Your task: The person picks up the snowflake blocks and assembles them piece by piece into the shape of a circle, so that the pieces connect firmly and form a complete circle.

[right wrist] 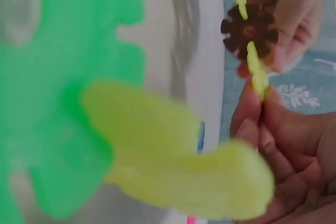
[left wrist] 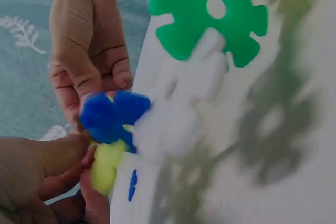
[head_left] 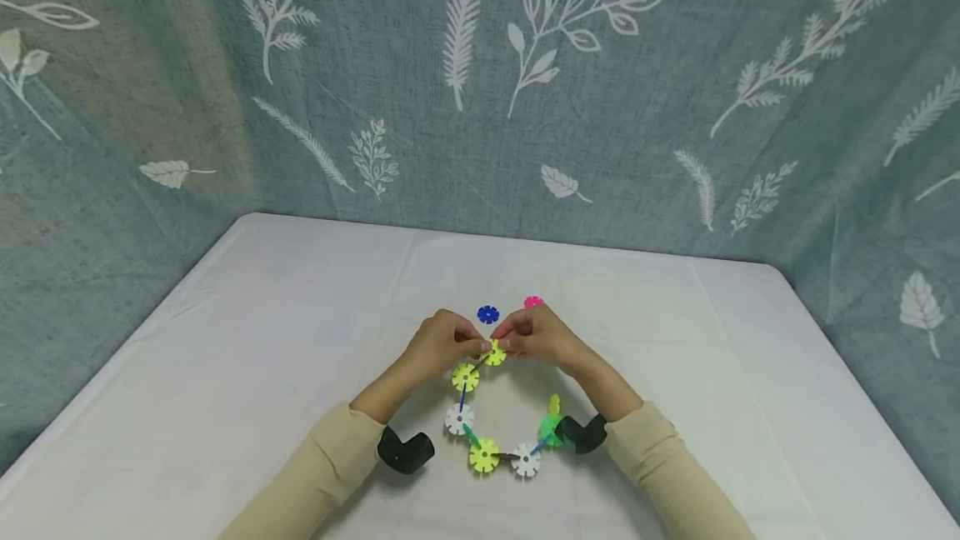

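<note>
A curved chain of notched plastic discs, with white (head_left: pixel 459 419), green (head_left: pixel 551 429) and yellow (head_left: pixel 483 456) ones, hangs between my forearms. Its upper end is at my fingertips. My left hand (head_left: pixel 450 340) pinches the chain by the brown disc (right wrist: pixel 250 31), which is slotted between two yellow discs. With thumb and fingers my right hand (head_left: pixel 542 337) pinches the end yellow disc (head_left: pixel 493 352). The chain's other end, a yellow disc (head_left: pixel 554 404) slotted into the green one, is near my right wrist. Close to the wrist cameras, parts of the chain look large and blurred.
Beyond my hands a loose blue disc (head_left: pixel 488 314) and a pink disc (head_left: pixel 533 302) lie on the white table (head_left: pixel 315 298). A leaf-patterned curtain (head_left: pixel 420 148) stands behind it. Black wrist mounts (head_left: pixel 405 450) stick out from both wrists beside the chain.
</note>
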`<action>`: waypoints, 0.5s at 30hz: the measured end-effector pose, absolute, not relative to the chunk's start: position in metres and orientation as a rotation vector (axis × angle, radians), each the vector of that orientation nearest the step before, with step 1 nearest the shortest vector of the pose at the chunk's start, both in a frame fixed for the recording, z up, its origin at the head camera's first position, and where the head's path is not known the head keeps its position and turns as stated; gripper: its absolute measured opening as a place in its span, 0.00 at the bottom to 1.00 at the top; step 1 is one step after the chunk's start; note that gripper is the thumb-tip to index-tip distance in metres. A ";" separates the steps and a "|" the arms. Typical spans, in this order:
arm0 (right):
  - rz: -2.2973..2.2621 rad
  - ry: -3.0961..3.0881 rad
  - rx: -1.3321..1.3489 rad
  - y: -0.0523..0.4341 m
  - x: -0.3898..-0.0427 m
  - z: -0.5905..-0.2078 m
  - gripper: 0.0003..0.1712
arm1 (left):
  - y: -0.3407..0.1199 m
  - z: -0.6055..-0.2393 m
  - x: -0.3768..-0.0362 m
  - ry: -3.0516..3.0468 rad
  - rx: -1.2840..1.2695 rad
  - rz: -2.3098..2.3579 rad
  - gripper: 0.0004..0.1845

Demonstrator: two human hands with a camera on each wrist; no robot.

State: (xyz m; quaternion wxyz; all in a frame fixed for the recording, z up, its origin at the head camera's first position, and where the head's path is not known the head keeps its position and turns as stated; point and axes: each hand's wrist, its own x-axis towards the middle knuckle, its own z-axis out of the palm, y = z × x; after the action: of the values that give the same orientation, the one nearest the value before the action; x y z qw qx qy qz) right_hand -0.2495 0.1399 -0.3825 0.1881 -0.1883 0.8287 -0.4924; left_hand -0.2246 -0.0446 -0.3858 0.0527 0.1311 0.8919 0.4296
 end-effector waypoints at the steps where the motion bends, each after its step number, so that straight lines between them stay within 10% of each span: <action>1: -1.377 2.333 -0.528 0.140 -0.250 -0.382 0.09 | -0.045 -0.388 -0.227 2.695 0.389 1.298 0.07; 15: -1.419 2.615 0.021 0.166 -0.293 -0.393 0.17 | -0.052 -0.397 -0.226 2.598 0.224 1.377 0.07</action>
State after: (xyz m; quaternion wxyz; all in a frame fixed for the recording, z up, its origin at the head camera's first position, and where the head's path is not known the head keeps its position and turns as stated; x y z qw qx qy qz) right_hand -0.2931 0.1656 -0.3928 0.0830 0.0072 0.8758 -0.4753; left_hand -0.2258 -0.0517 -0.3973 0.0964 0.0756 0.8770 0.4647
